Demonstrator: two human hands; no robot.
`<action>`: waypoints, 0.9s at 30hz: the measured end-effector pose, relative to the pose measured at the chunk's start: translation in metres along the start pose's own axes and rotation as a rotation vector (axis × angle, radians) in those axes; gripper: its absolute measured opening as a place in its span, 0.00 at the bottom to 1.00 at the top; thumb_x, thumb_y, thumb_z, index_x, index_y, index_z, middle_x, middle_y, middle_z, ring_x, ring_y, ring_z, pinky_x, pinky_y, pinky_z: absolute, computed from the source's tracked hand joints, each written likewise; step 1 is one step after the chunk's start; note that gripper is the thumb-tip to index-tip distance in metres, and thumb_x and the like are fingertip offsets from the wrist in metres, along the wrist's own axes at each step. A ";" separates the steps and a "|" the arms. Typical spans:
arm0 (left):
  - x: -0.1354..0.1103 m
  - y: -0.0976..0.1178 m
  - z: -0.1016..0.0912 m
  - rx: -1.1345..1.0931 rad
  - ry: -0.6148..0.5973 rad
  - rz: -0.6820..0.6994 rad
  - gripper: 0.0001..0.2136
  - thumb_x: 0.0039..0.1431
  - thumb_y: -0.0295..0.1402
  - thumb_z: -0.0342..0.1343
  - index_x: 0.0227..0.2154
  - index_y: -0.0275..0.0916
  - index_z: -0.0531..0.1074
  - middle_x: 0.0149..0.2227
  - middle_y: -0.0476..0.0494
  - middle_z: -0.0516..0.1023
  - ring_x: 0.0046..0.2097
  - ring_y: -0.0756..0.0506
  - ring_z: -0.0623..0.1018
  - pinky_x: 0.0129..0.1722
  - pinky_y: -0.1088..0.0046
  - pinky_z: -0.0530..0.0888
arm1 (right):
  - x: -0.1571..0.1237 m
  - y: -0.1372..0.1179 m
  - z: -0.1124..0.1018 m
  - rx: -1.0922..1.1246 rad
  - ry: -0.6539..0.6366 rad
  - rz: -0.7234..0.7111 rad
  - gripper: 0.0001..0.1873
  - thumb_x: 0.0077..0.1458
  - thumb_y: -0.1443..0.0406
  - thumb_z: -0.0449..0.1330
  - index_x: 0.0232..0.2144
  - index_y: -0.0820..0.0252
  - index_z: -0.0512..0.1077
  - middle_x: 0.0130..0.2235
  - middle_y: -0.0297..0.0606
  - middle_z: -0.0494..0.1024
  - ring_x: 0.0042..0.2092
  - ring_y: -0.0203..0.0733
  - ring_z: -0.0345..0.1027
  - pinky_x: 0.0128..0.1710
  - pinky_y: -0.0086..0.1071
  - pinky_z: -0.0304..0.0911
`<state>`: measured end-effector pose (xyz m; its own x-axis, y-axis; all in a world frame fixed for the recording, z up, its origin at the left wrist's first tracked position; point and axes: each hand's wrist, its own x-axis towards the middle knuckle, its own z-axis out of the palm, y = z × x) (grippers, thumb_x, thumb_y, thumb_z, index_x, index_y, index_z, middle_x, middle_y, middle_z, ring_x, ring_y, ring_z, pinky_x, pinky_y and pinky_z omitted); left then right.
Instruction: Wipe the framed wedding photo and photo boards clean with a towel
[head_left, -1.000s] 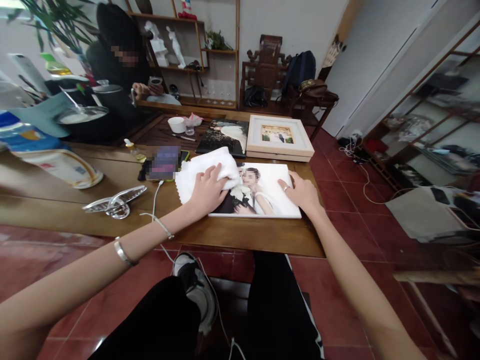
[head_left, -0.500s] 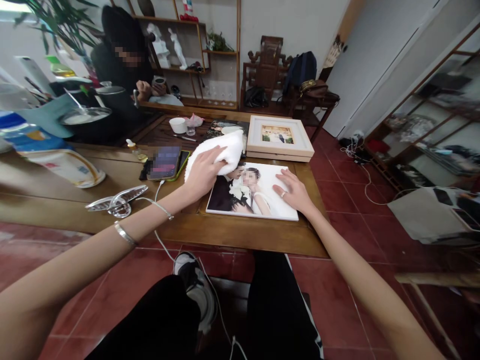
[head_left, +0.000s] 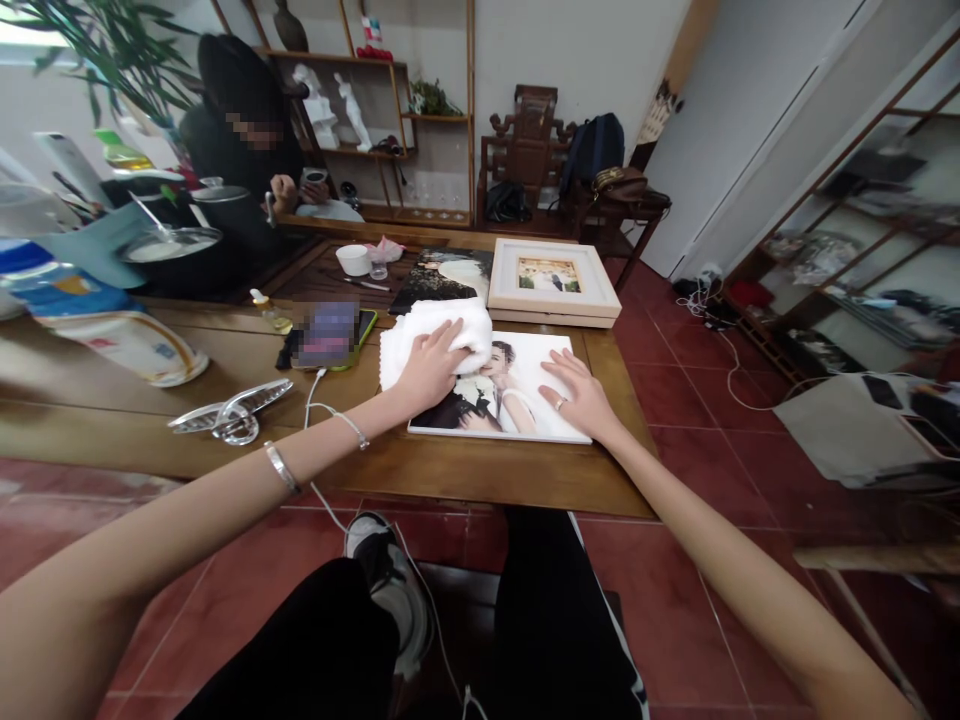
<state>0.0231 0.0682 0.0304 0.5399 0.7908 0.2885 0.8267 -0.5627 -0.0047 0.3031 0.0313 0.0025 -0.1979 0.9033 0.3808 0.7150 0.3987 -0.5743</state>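
Observation:
A large photo print (head_left: 525, 380) of a couple lies flat near the front edge of the wooden table (head_left: 480, 470). My left hand (head_left: 431, 368) presses a bunched white cloth (head_left: 442, 330) onto the print's upper left part, fingers closed over the cloth. My right hand (head_left: 577, 395) lies flat on the print's right side with its fingers spread, a ring on one finger.
A cream picture frame (head_left: 551, 280) and a dark photo print (head_left: 442, 275) lie behind the print. A phone (head_left: 326, 335) with a white cable, a metal clamp (head_left: 229, 410), a white cup (head_left: 352, 258) and a bag (head_left: 112, 330) are to the left. Another person (head_left: 240, 150) sits at the far left.
My left hand lifted the cloth off the print toward the back, then brought it down again onto the upper left of the print. My right hand stayed flat on the print.

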 end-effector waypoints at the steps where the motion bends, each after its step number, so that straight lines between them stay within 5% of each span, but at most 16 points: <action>1: 0.002 -0.001 0.000 -0.001 -0.001 0.008 0.22 0.51 0.18 0.49 0.49 0.34 0.73 0.67 0.27 0.54 0.67 0.30 0.56 0.56 0.46 0.64 | 0.000 0.001 0.000 0.004 -0.010 -0.002 0.22 0.54 0.58 0.60 0.51 0.58 0.74 0.61 0.45 0.68 0.66 0.52 0.52 0.65 0.51 0.51; 10: 0.003 -0.005 -0.006 -0.012 -0.113 0.137 0.23 0.51 0.15 0.46 0.49 0.31 0.71 0.64 0.29 0.61 0.67 0.34 0.58 0.61 0.49 0.60 | 0.001 -0.004 0.001 0.015 -0.022 0.062 0.22 0.54 0.58 0.61 0.51 0.58 0.73 0.62 0.45 0.66 0.67 0.52 0.49 0.65 0.51 0.49; 20: -0.076 0.067 -0.045 -0.099 -0.149 0.314 0.21 0.49 0.16 0.51 0.46 0.37 0.74 0.64 0.36 0.63 0.65 0.33 0.62 0.59 0.48 0.65 | 0.001 0.000 0.003 0.013 -0.012 0.019 0.21 0.55 0.60 0.59 0.51 0.60 0.74 0.62 0.47 0.66 0.67 0.51 0.50 0.65 0.50 0.49; 23: -0.058 0.049 -0.041 -0.120 -0.164 0.252 0.23 0.49 0.16 0.50 0.48 0.38 0.74 0.63 0.36 0.64 0.64 0.35 0.63 0.59 0.51 0.65 | 0.001 0.001 0.002 0.016 -0.015 0.007 0.21 0.56 0.59 0.59 0.51 0.59 0.74 0.62 0.47 0.66 0.67 0.51 0.49 0.65 0.50 0.49; 27: -0.010 -0.002 -0.026 -0.107 -0.136 0.172 0.24 0.49 0.17 0.49 0.49 0.34 0.74 0.63 0.31 0.64 0.64 0.35 0.63 0.60 0.56 0.64 | 0.001 0.002 0.001 0.025 -0.024 -0.001 0.21 0.56 0.58 0.60 0.51 0.57 0.74 0.62 0.45 0.66 0.67 0.51 0.49 0.65 0.51 0.49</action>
<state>0.0120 0.0555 0.0521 0.6933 0.7026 0.1605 0.7034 -0.7081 0.0612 0.3033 0.0327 0.0009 -0.2151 0.9063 0.3639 0.6979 0.4033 -0.5919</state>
